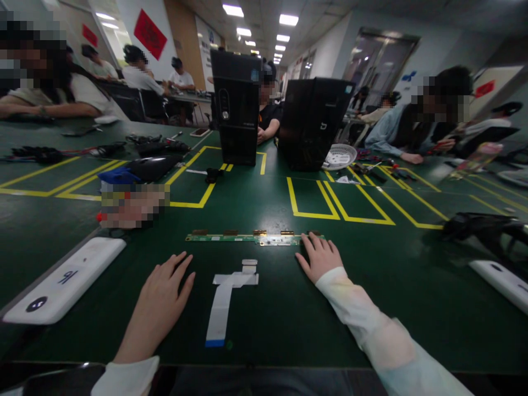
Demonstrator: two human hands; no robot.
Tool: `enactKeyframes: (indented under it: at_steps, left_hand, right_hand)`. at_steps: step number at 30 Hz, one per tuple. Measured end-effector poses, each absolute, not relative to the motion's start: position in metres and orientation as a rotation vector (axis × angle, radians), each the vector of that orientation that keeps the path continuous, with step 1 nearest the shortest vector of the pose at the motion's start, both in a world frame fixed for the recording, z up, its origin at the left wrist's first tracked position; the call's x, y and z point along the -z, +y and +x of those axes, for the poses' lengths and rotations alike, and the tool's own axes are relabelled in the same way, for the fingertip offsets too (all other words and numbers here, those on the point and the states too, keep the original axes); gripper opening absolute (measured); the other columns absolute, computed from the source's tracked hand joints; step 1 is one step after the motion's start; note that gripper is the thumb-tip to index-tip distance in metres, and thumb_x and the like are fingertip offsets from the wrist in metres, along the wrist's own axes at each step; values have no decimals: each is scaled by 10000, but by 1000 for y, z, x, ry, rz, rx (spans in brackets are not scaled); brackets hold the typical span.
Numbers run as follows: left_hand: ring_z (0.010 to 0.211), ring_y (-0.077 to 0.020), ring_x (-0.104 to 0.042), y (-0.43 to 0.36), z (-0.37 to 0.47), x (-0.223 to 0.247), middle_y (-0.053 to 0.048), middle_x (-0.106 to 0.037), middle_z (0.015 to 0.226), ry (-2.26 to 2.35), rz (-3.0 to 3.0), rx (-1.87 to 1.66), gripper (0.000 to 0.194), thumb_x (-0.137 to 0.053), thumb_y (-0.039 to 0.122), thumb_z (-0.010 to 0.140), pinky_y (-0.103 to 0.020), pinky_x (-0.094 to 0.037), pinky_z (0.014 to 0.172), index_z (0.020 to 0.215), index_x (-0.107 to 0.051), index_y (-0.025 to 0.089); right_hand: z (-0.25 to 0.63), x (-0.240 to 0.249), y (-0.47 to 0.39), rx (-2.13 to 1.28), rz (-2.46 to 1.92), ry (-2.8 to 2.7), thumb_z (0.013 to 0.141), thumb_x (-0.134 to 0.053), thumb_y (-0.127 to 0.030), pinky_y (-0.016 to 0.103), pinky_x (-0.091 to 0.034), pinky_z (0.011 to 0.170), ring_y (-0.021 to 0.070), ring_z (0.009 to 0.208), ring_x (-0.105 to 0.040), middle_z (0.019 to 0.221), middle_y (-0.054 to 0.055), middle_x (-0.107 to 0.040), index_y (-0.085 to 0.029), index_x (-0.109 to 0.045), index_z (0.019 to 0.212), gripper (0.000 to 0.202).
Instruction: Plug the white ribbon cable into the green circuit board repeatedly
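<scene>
Circuit board strip lies ahead, spanning gap between our hands; our right hand, fingers extended, overlaps its right end. Our left hand, palm down, fingers loosely uncurled, beside white ribbon cable.

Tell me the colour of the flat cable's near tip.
Blue on the near tip of the white flat cable; best seen in the head view.

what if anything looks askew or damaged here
No spill or clear damage shows. The white ribbon cable near the circuit board looks askew, turning sharply instead of running straight, though that may be its normal shape.
</scene>
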State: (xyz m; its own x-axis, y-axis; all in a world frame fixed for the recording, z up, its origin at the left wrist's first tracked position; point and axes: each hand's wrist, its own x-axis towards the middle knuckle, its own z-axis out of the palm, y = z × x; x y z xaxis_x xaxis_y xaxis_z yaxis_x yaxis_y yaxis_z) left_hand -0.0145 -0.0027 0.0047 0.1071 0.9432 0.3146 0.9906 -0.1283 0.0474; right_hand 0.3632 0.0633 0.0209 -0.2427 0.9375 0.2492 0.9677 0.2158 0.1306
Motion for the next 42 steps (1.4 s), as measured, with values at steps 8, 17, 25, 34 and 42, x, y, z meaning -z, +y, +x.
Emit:
enactKeyframes:
  at_steps: [8,17,25,34,42]
  left_hand:
    - [1258,-351,-512,-2,-15,-5,-182,-542,1376,-1941,-2192,408,562,-303,441,943,-548,-401,1046,1315,-549,99]
    - [1247,-357,-518,-3,-13,-5,-190,-553,1357,-1906,-2186,423,580,-277,449,949,-549,-410,1034,1294,-568,85]
    - [1251,-354,-515,-3,-15,-3,-184,-547,1368,-1921,-2188,415,583,-282,458,946,-551,-401,1039,1314,-553,97]
    - [1274,-354,-497,-4,-12,-7,-189,-538,1379,-1955,-2195,433,567,-301,445,947,-553,-382,1060,1322,-543,96]
    - [1281,-340,-498,-3,-16,-4,-163,-537,1389,-1973,-2192,470,537,-328,465,942,-553,-384,1063,1332,-531,157]
  right_hand:
    - [420,1,93,49,-1177,-2530,954,-409,-367,547,-361,1068,277,1327,-422,1405,137,-500,-218,-524,1348,436]
    - [403,6,86,51,-1126,-2507,961,-377,-337,522,-389,1060,271,1308,-444,1386,144,-518,-200,-530,1341,432]
    - [378,-10,73,174,-1200,-2506,950,-391,-309,586,-267,1109,271,1235,-502,1325,130,-569,-200,-555,1289,391]
    - [372,-9,97,37,-907,-2485,966,-365,-280,497,-428,1000,245,1133,-561,1218,142,-606,-182,-592,1180,327]
    - [379,0,94,-58,-902,-2521,975,-358,-330,478,-457,979,258,1164,-531,1271,155,-553,-191,-574,1246,373]
